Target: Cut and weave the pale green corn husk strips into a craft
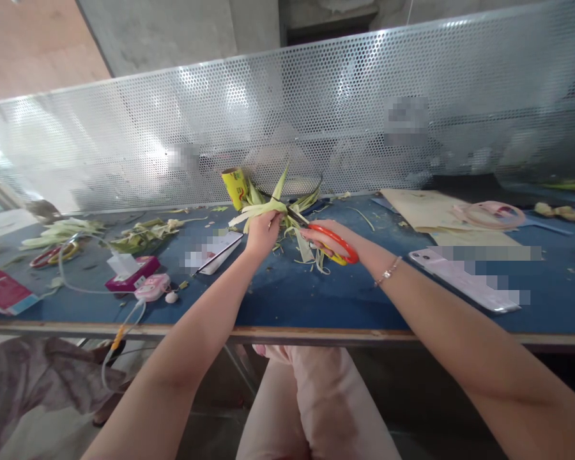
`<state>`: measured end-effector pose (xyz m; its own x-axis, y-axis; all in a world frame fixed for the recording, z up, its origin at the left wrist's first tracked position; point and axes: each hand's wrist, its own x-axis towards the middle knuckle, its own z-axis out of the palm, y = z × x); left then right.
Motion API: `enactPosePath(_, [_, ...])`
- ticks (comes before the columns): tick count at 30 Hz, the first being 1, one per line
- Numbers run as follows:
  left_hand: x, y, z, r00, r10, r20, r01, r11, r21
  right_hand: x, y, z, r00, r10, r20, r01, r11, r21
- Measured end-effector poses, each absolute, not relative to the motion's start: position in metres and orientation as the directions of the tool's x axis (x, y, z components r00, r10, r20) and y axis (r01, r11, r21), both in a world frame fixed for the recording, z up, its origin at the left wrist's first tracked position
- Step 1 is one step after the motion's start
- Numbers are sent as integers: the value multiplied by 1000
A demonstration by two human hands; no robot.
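Pale green corn husk leaves (263,209) are pinched in my left hand (264,231), their pointed ends fanning up and out to the left. In my right hand (338,237) is a pair of scissors (347,249) with red and yellow handles. Its dark blades reach left to the leaves beside my left fingers; I cannot tell whether they touch. Thin cut strips of husk (310,248) lie on the table below the blades. Behind my hands stands a yellow can-like roll (234,188), with more leaves next to it.
The blue table (287,306) ends at a perforated metal panel (211,128). A propped phone (220,249), a tissue pack (131,271) and a pink cabled device (152,287) lie left, with leaf piles (146,235). Right are another phone (464,278) and brown paper (412,211). Someone's clothed leg (38,383) shows lower left.
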<state>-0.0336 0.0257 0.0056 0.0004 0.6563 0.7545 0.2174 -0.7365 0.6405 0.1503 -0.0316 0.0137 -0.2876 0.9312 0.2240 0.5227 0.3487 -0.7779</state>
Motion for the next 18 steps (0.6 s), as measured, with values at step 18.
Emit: enactPosePath(18, [-31, 37, -3, -16, 805, 592, -134, -589, 797, 154, -33, 22, -154, 970, 191, 626, 245, -741])
